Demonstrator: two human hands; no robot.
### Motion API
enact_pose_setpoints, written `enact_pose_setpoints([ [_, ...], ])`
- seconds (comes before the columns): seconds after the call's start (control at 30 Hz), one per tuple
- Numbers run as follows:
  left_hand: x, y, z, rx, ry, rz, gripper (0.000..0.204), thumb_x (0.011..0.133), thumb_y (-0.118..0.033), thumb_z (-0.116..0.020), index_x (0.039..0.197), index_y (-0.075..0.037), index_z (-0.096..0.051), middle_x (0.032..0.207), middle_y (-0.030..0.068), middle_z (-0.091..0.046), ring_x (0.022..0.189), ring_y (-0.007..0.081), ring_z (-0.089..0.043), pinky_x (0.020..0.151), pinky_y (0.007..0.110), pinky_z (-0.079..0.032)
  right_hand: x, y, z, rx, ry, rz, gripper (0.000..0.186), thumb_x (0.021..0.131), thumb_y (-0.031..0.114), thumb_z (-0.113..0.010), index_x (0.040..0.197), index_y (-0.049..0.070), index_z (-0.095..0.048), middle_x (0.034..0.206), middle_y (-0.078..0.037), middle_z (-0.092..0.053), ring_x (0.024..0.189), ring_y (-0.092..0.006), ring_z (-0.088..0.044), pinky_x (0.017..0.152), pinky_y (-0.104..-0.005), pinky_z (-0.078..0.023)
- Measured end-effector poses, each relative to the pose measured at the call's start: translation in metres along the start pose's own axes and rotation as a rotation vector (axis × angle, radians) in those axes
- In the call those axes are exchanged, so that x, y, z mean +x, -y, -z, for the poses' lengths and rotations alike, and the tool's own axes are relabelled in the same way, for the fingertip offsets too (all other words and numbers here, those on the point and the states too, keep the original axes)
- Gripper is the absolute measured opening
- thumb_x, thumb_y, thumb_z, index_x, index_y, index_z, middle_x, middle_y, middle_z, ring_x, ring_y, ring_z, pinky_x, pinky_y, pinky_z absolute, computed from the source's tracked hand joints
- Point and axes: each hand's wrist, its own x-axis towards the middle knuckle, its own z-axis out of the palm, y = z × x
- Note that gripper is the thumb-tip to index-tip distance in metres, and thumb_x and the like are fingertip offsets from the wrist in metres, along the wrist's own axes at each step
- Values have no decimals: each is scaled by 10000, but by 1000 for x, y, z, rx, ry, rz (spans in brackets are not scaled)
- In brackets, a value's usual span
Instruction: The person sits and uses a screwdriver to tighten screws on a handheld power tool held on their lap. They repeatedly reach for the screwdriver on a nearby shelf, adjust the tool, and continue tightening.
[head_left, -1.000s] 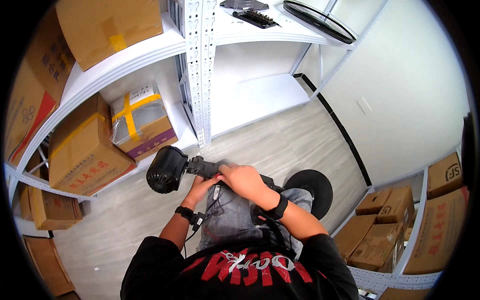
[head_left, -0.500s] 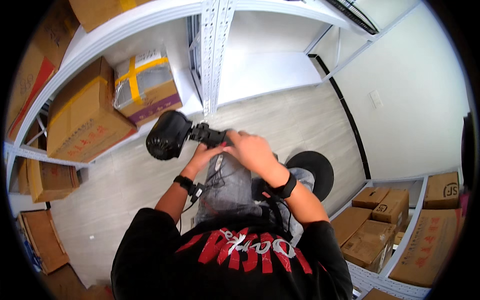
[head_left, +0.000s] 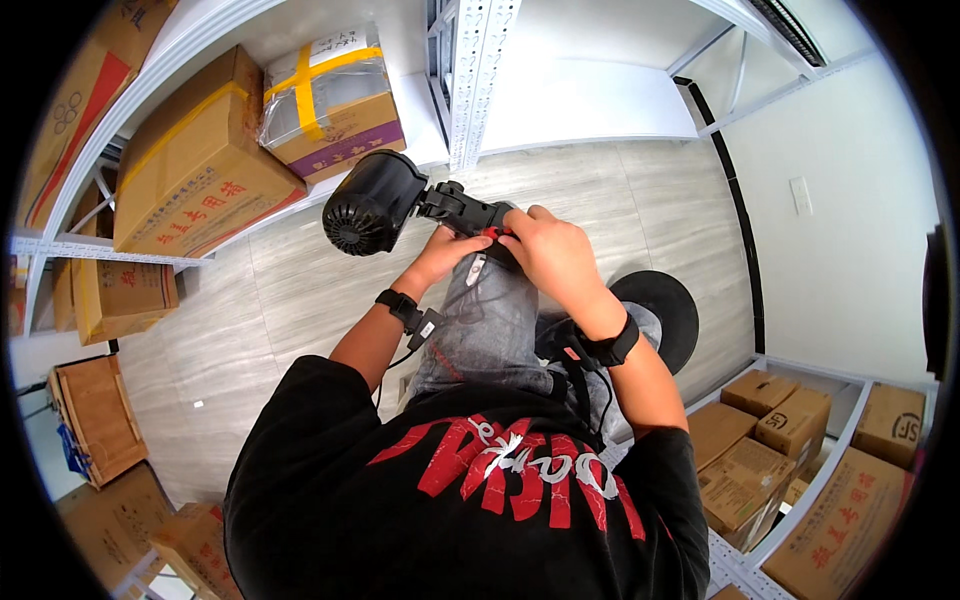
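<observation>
A black device with a drum-shaped, slotted head on a jointed arm is held in front of me, above my knee. Its head points to the left. Near the arm's right end, small red parts show between my thumbs. My left hand grips the arm from below, thumb along its near side. Fingers bent, my right hand closes over the arm's right end, hiding much of it. Both wrists wear black straps, and a thin cable hangs by the left strap.
A white metal shelf with cardboard boxes stands ahead and left. At right is another rack with several boxes. A round black disc lies beside my right knee. A wooden box stands at far left.
The whole view has shifted, so shelves, hands and device appear higher and further right. Both hands keep hold of the device.
</observation>
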Motion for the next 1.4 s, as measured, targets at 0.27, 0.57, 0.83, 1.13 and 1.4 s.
enact_pose_setpoints([
  [0.27, 4, 6, 2, 28, 15, -5, 309, 850, -50, -689, 1152, -25, -624, 1106, 42, -653, 1013, 129, -606, 902, 290, -486, 3, -14, 5, 8, -44, 310, 105, 761, 77, -653, 865, 69, -644, 797, -83, -542, 659, -288, -618, 575, -387, -508],
  [0.57, 3, 8, 1, -6, -9, -27, 309, 841, -50, -705, 1140, -25, -631, 1095, 46, -667, 1011, 136, -620, 906, 288, -489, -2, 5, -8, 197, -59, -102, 94, 742, 87, -704, 791, 38, -640, 805, -124, -590, 683, -341, -622, 609, -429, -504],
  [0.83, 0, -3, -5, 2, 27, -28, 411, 868, -99, -712, 1250, -35, -576, 1206, 41, -620, 1103, 152, -577, 966, 301, -459, -5, -2, 1, 38, 23, 85, 190, 781, 131, -665, 956, 90, -604, 848, -120, -592, 723, -343, -635, 619, -430, -521],
  [1.13, 7, 11, 1, -33, 40, -77, 542, 830, 6, -683, 1332, -43, -483, 1267, 54, -561, 1170, 169, -526, 1015, 320, -415, -3, -20, 13, 40, -25, 333, 91, 775, 97, -589, 865, 87, -593, 770, -85, -548, 646, -299, -621, 535, -405, -513],
  [1.4, 7, 10, 2, -84, 49, -72, 553, 835, 41, -649, 1351, -52, -472, 1208, 46, -591, 1099, 142, -562, 965, 301, -450, -8, -4, 9, 121, -110, 142, 53, 785, 93, -624, 810, 65, -586, 734, -109, -580, 648, -332, -626, 547, -428, -507],
])
